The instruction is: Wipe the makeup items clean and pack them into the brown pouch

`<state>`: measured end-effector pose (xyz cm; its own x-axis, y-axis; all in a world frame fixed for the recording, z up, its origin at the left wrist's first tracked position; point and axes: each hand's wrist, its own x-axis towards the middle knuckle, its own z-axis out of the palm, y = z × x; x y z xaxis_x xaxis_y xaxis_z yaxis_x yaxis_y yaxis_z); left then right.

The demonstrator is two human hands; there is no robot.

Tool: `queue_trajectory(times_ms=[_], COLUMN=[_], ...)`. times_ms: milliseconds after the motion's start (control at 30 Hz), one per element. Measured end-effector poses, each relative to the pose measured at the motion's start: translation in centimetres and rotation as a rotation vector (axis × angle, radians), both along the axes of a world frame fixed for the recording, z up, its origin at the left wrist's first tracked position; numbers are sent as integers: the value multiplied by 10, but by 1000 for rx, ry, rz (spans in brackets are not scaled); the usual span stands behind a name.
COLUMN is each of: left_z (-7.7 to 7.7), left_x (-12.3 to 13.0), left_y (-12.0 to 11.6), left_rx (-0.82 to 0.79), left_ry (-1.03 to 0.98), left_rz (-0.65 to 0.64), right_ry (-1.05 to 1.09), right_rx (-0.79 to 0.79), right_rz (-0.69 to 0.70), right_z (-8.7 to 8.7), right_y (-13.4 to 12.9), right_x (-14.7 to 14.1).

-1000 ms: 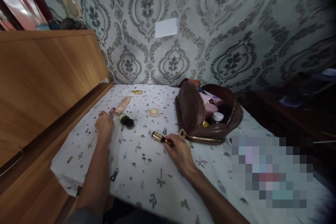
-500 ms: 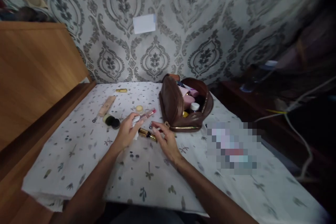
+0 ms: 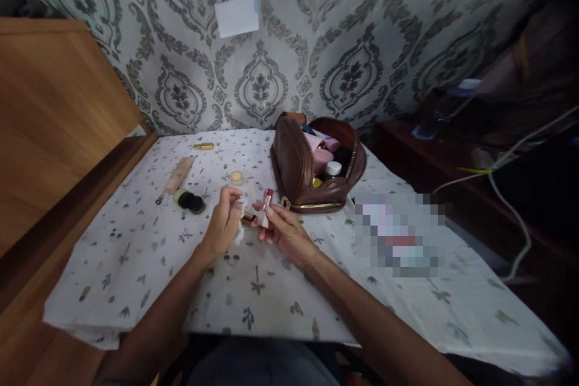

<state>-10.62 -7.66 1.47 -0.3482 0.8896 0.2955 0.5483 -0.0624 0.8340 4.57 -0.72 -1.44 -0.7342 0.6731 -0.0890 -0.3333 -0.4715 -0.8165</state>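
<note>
My right hand (image 3: 292,232) is closed on a clear pink lip gloss tube (image 3: 266,200), held nearly upright with its dark pink end at the top. Fingers curled, my left hand (image 3: 223,223) grips a crumpled white tissue (image 3: 239,234) just to the left. Between the hands is a gold and black cosmetic tube (image 3: 248,218), partly hidden by the fingers. Beyond them stands a small round pot with a yellowish lid (image 3: 236,177). An unzipped brown leather bag (image 3: 292,160) holds several cosmetics, among them a white-capped bottle (image 3: 333,169).
On the patterned tablecloth (image 3: 257,307), at left, lie a beige squeeze tube (image 3: 180,174), a dark round jar (image 3: 196,204) and a small gold tube (image 3: 204,146). A blurred-out item (image 3: 398,238) lies at right. Beyond the table are a plastic bottle (image 3: 446,110) and a white cable (image 3: 520,229).
The lip gloss tube has passed from my left hand to my right and is now more upright. My left hand keeps the tissue. The view has shifted slightly.
</note>
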Motion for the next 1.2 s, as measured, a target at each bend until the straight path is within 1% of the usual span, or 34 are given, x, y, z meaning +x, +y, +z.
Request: queue_trajectory(times_ms=[133,267,367,467,633,733,900,1000,1067,1200], left_z=[-4,-5,-3,-3,-4,-3,-1,-2,-2,-2], left_x=[-5,-6,-7,-7,-7,-5,1,5,8,8], left_y=[2,3,4,5,5,4,1,-2,-2,-2], left_rx=[45,137,216,284,336,340,323,299,296,323], left_ry=[-14,-20,78,184,281,315,338,349,349,347], left_rz=[1,23,56,42,-23,-94,-265,-343,-368,-381], right_ry=[-40,-52,-66,-72,-61,-37,11,27,27,28], right_rx=[14,26,26,14,36,41,-52,-127,-159,-166], right_rz=[86,146,187,196,165,134,21,-42,-66,-56], right_z=[0,-4,-4,-4,-4,-4,-5,-7,-8,-5], right_y=[-4,-4,-4,-4,-5,-4,1,5,7,6], right_x=[1,1,1,1,0,0,-1,-1,-1,0])
